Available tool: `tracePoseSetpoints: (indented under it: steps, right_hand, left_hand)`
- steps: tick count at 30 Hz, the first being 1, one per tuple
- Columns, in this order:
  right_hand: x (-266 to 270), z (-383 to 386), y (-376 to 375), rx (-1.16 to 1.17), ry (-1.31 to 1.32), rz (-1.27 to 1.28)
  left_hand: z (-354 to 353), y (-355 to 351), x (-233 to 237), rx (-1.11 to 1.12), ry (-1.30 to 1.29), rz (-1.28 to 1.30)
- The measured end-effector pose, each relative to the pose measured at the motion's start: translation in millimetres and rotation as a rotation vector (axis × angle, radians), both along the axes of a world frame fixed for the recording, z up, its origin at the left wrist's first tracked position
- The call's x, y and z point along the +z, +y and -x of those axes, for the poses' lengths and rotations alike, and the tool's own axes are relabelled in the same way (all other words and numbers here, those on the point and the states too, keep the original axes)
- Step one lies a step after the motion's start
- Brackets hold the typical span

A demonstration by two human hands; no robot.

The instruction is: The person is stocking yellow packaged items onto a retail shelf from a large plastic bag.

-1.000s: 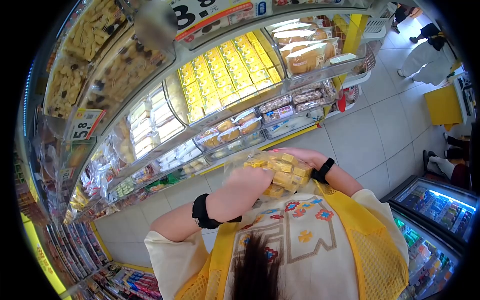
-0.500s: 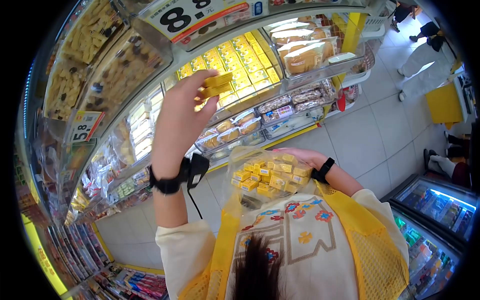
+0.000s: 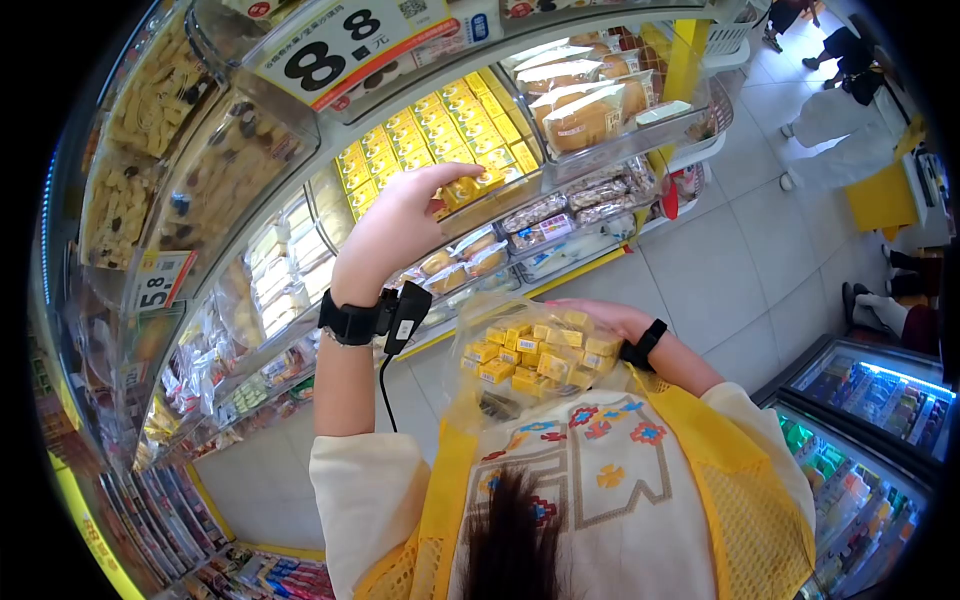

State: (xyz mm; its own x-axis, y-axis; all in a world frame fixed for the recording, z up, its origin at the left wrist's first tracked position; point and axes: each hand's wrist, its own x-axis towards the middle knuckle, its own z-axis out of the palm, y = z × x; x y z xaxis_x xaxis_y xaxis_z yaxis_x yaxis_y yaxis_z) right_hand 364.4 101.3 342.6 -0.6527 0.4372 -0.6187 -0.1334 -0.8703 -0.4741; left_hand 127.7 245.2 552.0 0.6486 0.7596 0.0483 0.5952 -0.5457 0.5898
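My left hand [image 3: 400, 220] reaches into the lit shelf compartment, thumb and fingers closed around small yellow boxes [image 3: 474, 187] at the front of the rows. How many it grips is hard to make out. Behind them lie rows of matching yellow boxes [image 3: 440, 130], packed close together. Against my chest, a clear plastic bag [image 3: 462, 345] stands open at the top, with several loose yellow boxes [image 3: 540, 350] inside. My right hand [image 3: 605, 314] wraps the bag's far right side, its fingers partly hidden behind the plastic.
A clear shelf lip [image 3: 520, 195] runs along the compartment's front. Wrapped bread [image 3: 585, 115] sits to its right, packaged cakes [image 3: 470, 258] below. A large price sign [image 3: 345, 45] hangs above. Glass-topped freezers [image 3: 870, 400] stand at the right; people's legs [image 3: 880, 310] show beyond the tiled floor.
My left hand has moved forward and down with the yellow boxes, from above the shelf to the front of the rows. My right hand and the bag stay nearly still.
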Motion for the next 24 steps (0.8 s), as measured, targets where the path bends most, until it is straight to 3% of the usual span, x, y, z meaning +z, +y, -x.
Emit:
tracePoseSetpoints:
  steps: [2,8,10,13,17,19,24]
  right_hand:
    - [4,0,1,0.004,-0.023,-0.015]
    - [6,3,6,0.019,-0.02,0.017]
    - [4,3,6,0.026,-0.01,0.011]
    - [3,4,6,0.03,-0.01,0.007]
    - [-19,3,4,-0.002,0.042,0.003]
    - [-14,2,3,-0.003,0.04,0.025]
    - [-9,5,5,-0.004,0.046,0.058]
  left_hand:
    - [0,1,-1,-0.031,-0.044,-0.007]
    - [-21,1,-3,0.182,-0.046,0.073]
    - [-26,2,-11,0.186,0.108,-0.201]
    - [-29,3,-11,0.189,0.044,-0.266]
    - [-13,7,4,0.277,-0.139,-0.028]
    - [11,13,5,0.243,-0.094,-0.176]
    - [33,10,6,0.25,0.177,-0.003]
